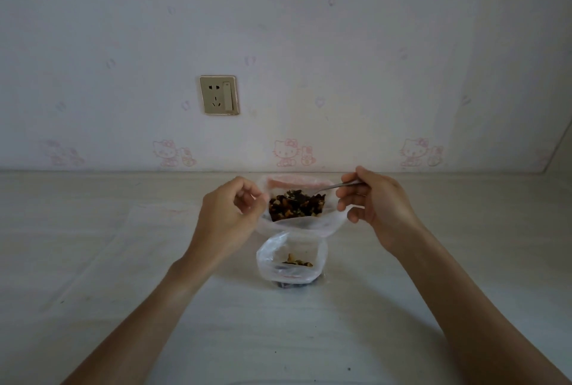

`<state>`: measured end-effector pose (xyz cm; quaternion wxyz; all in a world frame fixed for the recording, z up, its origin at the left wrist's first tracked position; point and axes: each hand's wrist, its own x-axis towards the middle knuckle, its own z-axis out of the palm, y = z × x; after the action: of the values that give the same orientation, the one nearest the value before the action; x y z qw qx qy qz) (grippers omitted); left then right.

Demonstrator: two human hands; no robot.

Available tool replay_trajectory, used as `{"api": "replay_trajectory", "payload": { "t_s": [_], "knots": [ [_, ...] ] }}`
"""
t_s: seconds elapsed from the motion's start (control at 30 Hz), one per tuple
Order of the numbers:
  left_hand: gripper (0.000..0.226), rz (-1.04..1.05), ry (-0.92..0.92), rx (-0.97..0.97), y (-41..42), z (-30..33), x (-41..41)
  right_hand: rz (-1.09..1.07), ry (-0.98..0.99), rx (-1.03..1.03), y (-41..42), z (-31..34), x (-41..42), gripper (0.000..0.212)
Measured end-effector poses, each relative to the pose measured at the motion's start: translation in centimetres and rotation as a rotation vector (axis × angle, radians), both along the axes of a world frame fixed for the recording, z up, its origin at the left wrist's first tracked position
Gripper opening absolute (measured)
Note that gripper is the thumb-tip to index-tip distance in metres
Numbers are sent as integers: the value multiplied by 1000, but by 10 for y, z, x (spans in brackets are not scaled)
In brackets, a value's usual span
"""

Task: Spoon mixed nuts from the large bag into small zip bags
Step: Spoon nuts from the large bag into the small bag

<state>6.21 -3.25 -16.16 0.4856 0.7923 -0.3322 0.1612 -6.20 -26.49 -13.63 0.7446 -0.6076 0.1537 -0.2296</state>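
Nearest the camera, the small zip bag [291,260] is standing open on the pale table [93,260], holding a few nuts. Just behind it, the large bag [297,208] of mixed nuts [295,206] is sitting open. Left of the large bag, the left hand [229,214] is pinching its rim. Right of the large bag, the right hand [374,205] is gripping a metal spoon [328,188], whose bowl is dipping into the nuts.
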Motion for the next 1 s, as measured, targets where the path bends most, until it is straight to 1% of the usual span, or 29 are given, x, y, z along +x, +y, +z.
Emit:
{"api": "replay_trajectory", "payload": {
  "t_s": [0.07,0.13,0.23,0.3,0.4,0.47,0.63,0.73,0.8,0.87,0.93,1.0],
  "knots": [
    [15,-66,87,67,6,2,-9,37,15,-11,-1,4,-2,35],
    [20,-131,171,184,10,0,-17,77,30,-30,-3,7,-5,36],
    [27,-192,241,300,12,0,-27,131,47,-91,-3,11,-9,38],
    [23,-209,255,325,11,1,-30,156,61,-154,-3,12,-12,39],
    [8,-237,252,327,11,1,-32,192,93,-281,1,12,-14,41],
    [7,-275,253,303,11,0,-32,188,88,-395,5,12,-14,44],
    [11,-388,360,225,13,4,-29,154,-137,-647,17,16,-17,49],
    [11,-397,454,213,15,5,-27,133,-251,-730,23,15,-18,47],
    [10,-378,467,225,15,5,-25,120,-275,-750,25,13,-18,47],
    [10,-360,444,242,15,4,-24,109,-285,-720,26,13,-17,46],
    [9,-349,421,247,16,3,-22,85,-289,-608,25,14,-16,46],
    [11,-343,406,242,17,4,-20,41,-286,-451,22,14,-13,46]
  ]
}}
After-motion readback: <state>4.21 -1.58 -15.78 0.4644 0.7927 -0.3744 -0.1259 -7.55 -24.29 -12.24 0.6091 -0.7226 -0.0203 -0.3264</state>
